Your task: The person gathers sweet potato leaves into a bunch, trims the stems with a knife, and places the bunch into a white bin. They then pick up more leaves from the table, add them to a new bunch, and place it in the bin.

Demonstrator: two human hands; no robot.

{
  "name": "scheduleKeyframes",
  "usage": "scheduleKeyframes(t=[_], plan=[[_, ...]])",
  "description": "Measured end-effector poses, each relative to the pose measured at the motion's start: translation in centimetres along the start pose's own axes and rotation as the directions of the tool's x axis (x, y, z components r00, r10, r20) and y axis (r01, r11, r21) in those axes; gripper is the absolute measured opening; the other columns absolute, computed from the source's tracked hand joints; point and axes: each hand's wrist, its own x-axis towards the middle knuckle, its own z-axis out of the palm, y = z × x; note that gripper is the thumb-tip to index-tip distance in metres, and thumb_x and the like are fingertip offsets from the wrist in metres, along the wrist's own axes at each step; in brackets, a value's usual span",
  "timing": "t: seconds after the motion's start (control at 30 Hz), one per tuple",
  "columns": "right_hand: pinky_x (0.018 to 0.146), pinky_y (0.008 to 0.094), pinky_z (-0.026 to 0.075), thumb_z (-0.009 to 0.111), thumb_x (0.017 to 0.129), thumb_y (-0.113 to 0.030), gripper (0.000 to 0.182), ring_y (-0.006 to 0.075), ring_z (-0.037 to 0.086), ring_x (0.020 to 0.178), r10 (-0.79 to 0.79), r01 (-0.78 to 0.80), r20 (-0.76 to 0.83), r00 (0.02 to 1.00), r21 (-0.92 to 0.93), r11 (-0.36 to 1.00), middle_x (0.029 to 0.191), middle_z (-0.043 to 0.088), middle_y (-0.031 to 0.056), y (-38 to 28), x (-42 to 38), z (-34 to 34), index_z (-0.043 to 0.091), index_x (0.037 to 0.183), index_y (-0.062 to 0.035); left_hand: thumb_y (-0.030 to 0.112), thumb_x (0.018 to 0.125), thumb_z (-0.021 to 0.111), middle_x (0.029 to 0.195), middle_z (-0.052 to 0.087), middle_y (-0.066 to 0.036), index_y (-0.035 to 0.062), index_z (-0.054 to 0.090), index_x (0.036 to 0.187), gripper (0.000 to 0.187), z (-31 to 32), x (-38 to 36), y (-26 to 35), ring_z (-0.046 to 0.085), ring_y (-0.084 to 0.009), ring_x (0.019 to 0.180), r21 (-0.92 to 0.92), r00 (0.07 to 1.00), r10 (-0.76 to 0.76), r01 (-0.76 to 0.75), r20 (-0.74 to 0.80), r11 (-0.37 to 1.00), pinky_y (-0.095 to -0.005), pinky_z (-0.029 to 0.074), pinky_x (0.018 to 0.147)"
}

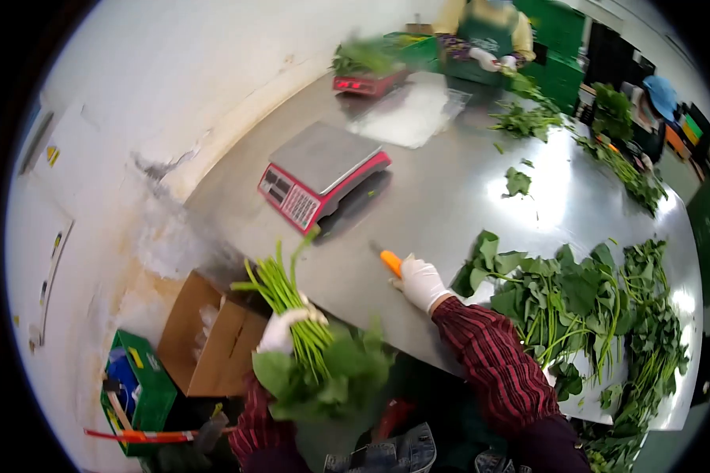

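Note:
My left hand (280, 331), in a white glove, is closed around a bunch of leafy greens (312, 355) with long green stems pointing up and away; it hangs off the near edge of the steel table (442, 197). My right hand (420, 282), also gloved, grips a knife with an orange handle (390, 262) and rests on the table top. A large pile of loose greens (584, 315) lies just right of my right hand.
A red scale (322, 175) stands on the table ahead; a second scale with greens (367, 71) sits farther back. Another person (485, 31) works at the far end. A cardboard box (209, 335) and green crate (138, 390) stand on the floor at left.

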Motion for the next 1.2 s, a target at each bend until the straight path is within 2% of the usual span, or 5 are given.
scheduleKeyframes(t=[0.37,0.6,0.8,0.87,1.2], plan=[[0.049,0.0229,0.044,0.059,0.085,-0.02,0.031,0.0075,0.054,0.06,0.502,-0.22,-0.036,0.864,0.871,0.44,0.077,0.055,0.0019,5.6,-17.4,-21.2,0.048,0.106,0.0001,0.003,0.08,0.061,0.08,0.062,-0.01,-0.0049,0.054,0.098,0.021,12.2,-2.6,-9.9,0.062,-0.019,0.075,0.512,0.687,-0.548,0.29,0.477,0.808,-0.0305,0.049,0.072],[0.062,0.0226,0.045,0.055,0.071,0.008,0.027,0.0111,0.056,0.074,0.746,-0.589,-0.606,0.277,0.506,0.63,0.075,0.049,-0.0002,5.1,-41.6,-25.9,0.048,0.095,-0.0019,0.004,0.08,0.058,0.077,0.061,-0.005,0.0,0.055,0.104,0.025,26.1,-4.9,-16.3,0.058,-0.0119,0.071,0.653,0.214,-0.644,0.036,0.734,0.756,-0.0259,0.047,0.068],[0.041,0.018,0.031,0.055,0.077,0.002,0.036,0.0038,0.038,0.045,0.874,-0.231,-0.383,-0.299,0.918,0.323,0.063,0.043,-0.0019,4.0,-59.1,-20.4,0.048,0.113,-0.0008,0.002,0.068,0.057,0.066,0.059,-0.005,0.0003,0.055,0.108,0.04,37.2,-11.4,-27.0,0.056,-0.0108,0.056,0.618,-0.102,-0.678,-0.329,0.728,0.714,-0.0268,0.047,0.053],[0.096,0.0262,0.034,0.057,0.09,-0.017,0.043,0.0142,0.046,0.115,0.778,-0.476,-0.539,-0.322,0.803,0.359,0.128,0.051,0.0156,-1.5,-57.3,-21.9,0.047,0.128,-0.0006,0.002,0.065,0.056,0.063,0.059,-0.008,0.0,0.058,0.098,0.033,40.6,-13.8,-29.5,0.056,-0.0138,0.049,0.566,-0.106,-0.608,-0.269,0.787,0.779,-0.0284,0.045,0.046],[0.065,0.0269,0.043,0.066,0.08,-0.014,0.042,0.0141,0.051,0.072,0.92,-0.475,-0.387,0.07,0.798,0.372,0.086,0.06,0.0087,3.3,-67.1,-14.3,0.052,0.115,0.0036,0.015,0.063,0.062,0.071,0.064,-0.015,0.0039,0.063,0.09,0.029,38.6,-20.1,-46.3,0.063,-0.0267,0.065,0.557,-0.014,-0.776,-0.688,0.631,0.465,-0.0353,0.049,0.061]])
